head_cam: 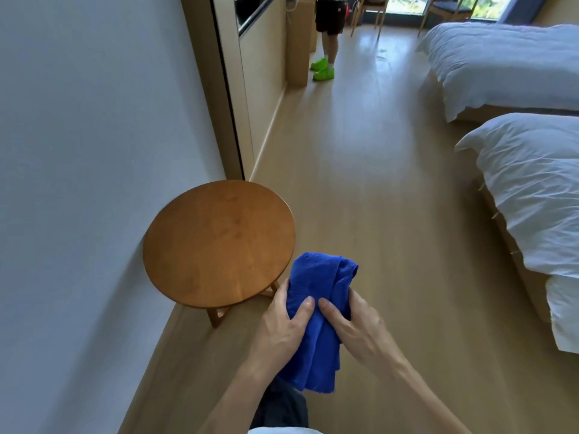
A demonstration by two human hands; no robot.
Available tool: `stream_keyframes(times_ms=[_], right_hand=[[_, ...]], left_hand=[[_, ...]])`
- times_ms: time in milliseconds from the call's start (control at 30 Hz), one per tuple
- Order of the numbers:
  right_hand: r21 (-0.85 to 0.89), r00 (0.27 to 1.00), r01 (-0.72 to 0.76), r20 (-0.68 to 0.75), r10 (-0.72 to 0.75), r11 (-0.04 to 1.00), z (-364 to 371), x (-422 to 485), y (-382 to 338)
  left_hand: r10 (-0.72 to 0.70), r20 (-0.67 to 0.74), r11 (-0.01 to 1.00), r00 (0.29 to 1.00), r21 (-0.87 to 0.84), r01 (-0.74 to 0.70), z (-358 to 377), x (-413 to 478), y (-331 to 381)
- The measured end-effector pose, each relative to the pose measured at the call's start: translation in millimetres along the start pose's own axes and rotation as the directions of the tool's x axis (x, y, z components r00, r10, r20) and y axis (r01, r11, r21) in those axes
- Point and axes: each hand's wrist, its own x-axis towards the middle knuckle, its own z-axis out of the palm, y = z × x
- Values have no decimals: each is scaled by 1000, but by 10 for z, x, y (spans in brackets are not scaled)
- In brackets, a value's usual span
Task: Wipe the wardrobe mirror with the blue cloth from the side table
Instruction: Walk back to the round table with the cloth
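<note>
The blue cloth (316, 311) hangs bunched between both of my hands, low in the middle of the view, just right of the round wooden side table (216, 245). My left hand (282, 327) grips its left side with the thumb pressed on top. My right hand (354, 327) grips its right side, thumb also on the cloth. The table top is bare. The wardrobe mirror (250, 89) is a tall panel on the left wall beyond the table, seen at a steep angle.
A white wall (94, 151) runs along the left. Two beds with white covers (532, 189) stand on the right. A person in green shoes (324, 68) stands far ahead by a wooden cabinet (297, 42). Wooden floor lies between.
</note>
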Motion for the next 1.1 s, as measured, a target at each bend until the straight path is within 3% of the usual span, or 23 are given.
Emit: stream_keyframes(times_ms=[300,633,867,1100], right_hand=[[-32,1000,14,8,-13,999,-228,1326,-544],[-92,976,75,213,-54,993,-390,2602,-727],[-176,907,125,420,-40,976,-918,3657,-858],[-278,776,276,630,-42,920,-961,4253,-1030]], left_hand=[[27,14,999,1000,28,-27,-272,1338,495],[-75,-188,996,979,-55,66,-262,2251,586],[-195,-394,972,898,-198,124,212,2914,878],[-322,-577,933,750,-330,146,414,3088,1010]])
